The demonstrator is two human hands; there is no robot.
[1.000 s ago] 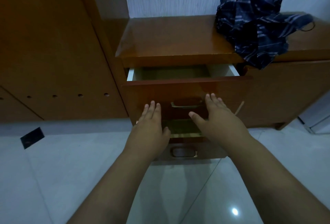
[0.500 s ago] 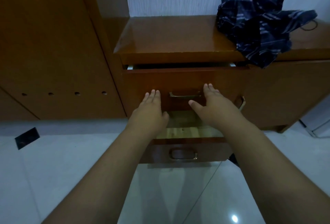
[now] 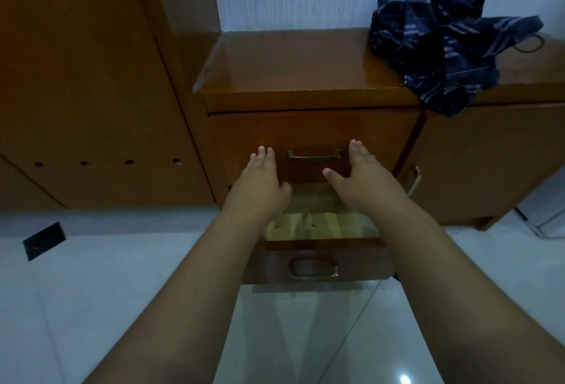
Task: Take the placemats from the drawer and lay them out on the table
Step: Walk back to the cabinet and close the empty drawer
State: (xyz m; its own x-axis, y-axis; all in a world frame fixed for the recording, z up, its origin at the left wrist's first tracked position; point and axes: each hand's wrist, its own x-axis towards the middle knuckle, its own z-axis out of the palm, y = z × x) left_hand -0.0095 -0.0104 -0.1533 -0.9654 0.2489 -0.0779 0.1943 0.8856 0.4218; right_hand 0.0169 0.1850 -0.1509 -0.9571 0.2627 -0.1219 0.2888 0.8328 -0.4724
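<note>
The top drawer (image 3: pixel 312 126) of a brown wooden cabinet is pushed flush into its frame. My left hand (image 3: pixel 260 183) presses flat against its front, left of the metal handle (image 3: pixel 313 154). My right hand (image 3: pixel 360 177) presses flat to the right of that handle, fingers straight. Below them the lower drawer (image 3: pixel 318 261) stands pulled out, and its pale wooden bottom (image 3: pixel 321 221) shows between my forearms. No placemats are visible.
A crumpled dark striped cloth (image 3: pixel 443 31) lies on the cabinet top (image 3: pixel 290 62) at the right. A tall wooden panel (image 3: pixel 85 77) stands at the left, another cabinet door (image 3: pixel 489 154) at the right. Glossy white floor tiles (image 3: pixel 91 292) spread below.
The top drawer, open a second ago, has slid fully in under both my hands. The lower drawer now shows more of its inside.
</note>
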